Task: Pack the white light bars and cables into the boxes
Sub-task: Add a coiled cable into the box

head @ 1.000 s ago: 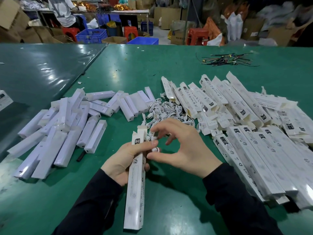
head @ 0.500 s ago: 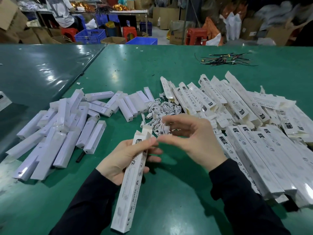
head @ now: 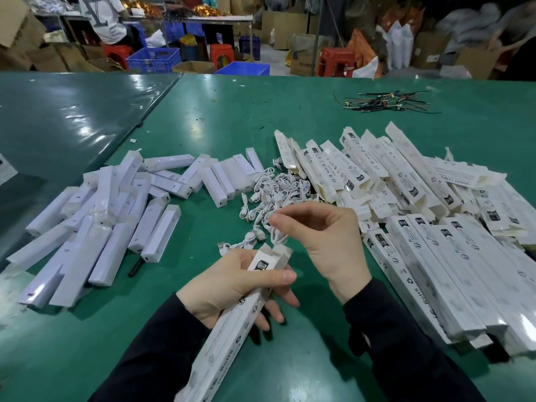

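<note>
Left hand [head: 232, 282]: holds long white box [head: 232, 329], open end up, over the green table [head: 261, 111].
Right hand [head: 324, 245]: pinches coiled white cable [head: 278, 236] just above box opening.
Light bars [head: 101, 227]: piled left.

A green tabletop [head: 290, 111] is carrying everything. White cables [head: 275, 192] are lying tangled at its middle. Left of the cables, light bars [head: 101, 227] are lying in a loose heap; right of them, boxes [head: 435, 221] are piling up. Beyond the cables, far right, dark wires [head: 383, 101] are resting.
</note>
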`<control>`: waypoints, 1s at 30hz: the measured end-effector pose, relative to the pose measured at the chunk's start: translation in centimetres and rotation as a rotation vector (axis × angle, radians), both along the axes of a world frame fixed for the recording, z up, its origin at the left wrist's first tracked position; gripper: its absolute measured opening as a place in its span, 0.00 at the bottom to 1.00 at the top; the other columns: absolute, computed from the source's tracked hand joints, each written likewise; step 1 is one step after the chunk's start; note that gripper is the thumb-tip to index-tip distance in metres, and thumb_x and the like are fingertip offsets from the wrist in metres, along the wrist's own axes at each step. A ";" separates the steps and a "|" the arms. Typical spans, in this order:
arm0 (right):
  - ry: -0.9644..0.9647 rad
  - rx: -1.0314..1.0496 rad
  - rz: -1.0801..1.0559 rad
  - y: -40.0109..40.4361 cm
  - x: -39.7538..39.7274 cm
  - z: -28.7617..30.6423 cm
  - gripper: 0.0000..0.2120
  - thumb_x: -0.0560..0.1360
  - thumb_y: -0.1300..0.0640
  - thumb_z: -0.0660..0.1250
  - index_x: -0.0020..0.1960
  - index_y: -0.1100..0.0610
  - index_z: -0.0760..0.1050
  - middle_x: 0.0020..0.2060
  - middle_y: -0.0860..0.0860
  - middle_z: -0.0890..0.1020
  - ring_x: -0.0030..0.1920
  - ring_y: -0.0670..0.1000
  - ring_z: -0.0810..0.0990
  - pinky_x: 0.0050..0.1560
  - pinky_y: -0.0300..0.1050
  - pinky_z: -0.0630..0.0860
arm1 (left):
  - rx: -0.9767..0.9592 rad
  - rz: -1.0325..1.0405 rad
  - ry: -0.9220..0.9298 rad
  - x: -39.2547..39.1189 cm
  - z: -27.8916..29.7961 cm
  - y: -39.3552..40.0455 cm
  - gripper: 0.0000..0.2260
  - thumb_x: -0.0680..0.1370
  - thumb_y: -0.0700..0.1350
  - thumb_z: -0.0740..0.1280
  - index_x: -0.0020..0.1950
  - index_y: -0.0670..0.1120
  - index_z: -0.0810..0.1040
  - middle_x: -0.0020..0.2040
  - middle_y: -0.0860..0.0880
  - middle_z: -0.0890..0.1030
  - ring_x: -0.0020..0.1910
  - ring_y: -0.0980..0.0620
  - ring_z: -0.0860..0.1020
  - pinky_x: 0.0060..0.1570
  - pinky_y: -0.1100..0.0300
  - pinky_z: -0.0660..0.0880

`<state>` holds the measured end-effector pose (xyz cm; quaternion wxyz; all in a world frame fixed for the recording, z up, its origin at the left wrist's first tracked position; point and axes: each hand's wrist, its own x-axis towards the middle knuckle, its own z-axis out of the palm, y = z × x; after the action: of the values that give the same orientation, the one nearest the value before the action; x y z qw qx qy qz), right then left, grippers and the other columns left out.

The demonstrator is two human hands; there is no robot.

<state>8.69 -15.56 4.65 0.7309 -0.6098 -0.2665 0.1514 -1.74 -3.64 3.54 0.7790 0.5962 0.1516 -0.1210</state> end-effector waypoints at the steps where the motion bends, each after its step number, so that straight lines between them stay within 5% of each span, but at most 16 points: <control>1: -0.003 0.009 0.000 0.1 -0.1 0.0 0.06 0.66 0.65 0.78 0.37 0.56 0.85 0.34 0.52 0.86 0.34 0.46 0.83 0.38 0.34 0.77 | 0.007 0.004 -0.001 0.0 0.0 -0.1 0.14 0.68 0.43 0.76 0.47 0.38 0.77 0.38 0.36 0.83 0.25 0.45 0.79 0.22 0.59 0.76; 11: 0.012 -0.072 0.061 0.2 0.0 -0.3 0.06 0.65 0.64 0.79 0.37 0.55 0.85 0.36 0.54 0.86 0.37 0.47 0.84 0.41 0.36 0.78 | 0.028 0.076 -0.061 0.0 0.5 0.2 0.21 0.67 0.44 0.75 0.52 0.34 0.73 0.36 0.38 0.83 0.22 0.49 0.77 0.20 0.62 0.74; 19: -0.036 -0.190 0.231 -0.1 0.3 -0.4 0.05 0.67 0.66 0.78 0.41 0.60 0.83 0.37 0.59 0.85 0.35 0.50 0.83 0.39 0.40 0.79 | 0.038 0.094 -0.101 0.1 0.0 0.1 0.12 0.66 0.44 0.74 0.43 0.39 0.78 0.35 0.37 0.81 0.19 0.51 0.73 0.18 0.65 0.69; 23: -0.105 -0.280 0.287 -0.4 0.7 -0.6 0.05 0.70 0.58 0.77 0.36 0.55 0.84 0.32 0.55 0.84 0.33 0.48 0.81 0.38 0.38 0.76 | 0.040 0.081 -0.114 0.2 -0.3 -0.2 0.12 0.65 0.44 0.74 0.42 0.38 0.78 0.34 0.38 0.81 0.18 0.51 0.72 0.18 0.65 0.69; 27: -0.249 -0.364 0.318 -0.1 0.1 -1.0 0.16 0.73 0.45 0.69 0.37 0.57 0.84 0.39 0.56 0.83 0.38 0.48 0.81 0.46 0.40 0.74 | 0.047 0.145 -0.083 0.3 -0.5 0.0 0.12 0.63 0.45 0.73 0.40 0.39 0.77 0.34 0.38 0.81 0.18 0.52 0.71 0.18 0.65 0.69; 30: -0.155 -0.253 0.247 0.0 0.3 -0.8 0.05 0.75 0.54 0.70 0.44 0.53 0.83 0.40 0.51 0.85 0.41 0.46 0.82 0.47 0.36 0.76 | -0.016 0.238 -0.078 0.6 -0.5 0.3 0.19 0.64 0.51 0.73 0.45 0.37 0.76 0.32 0.40 0.79 0.19 0.53 0.68 0.19 0.65 0.67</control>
<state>8.95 -15.55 3.85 0.6017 -0.6692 -0.3736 0.2249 -1.18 -3.37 3.06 0.7979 0.5720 0.1900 -0.0057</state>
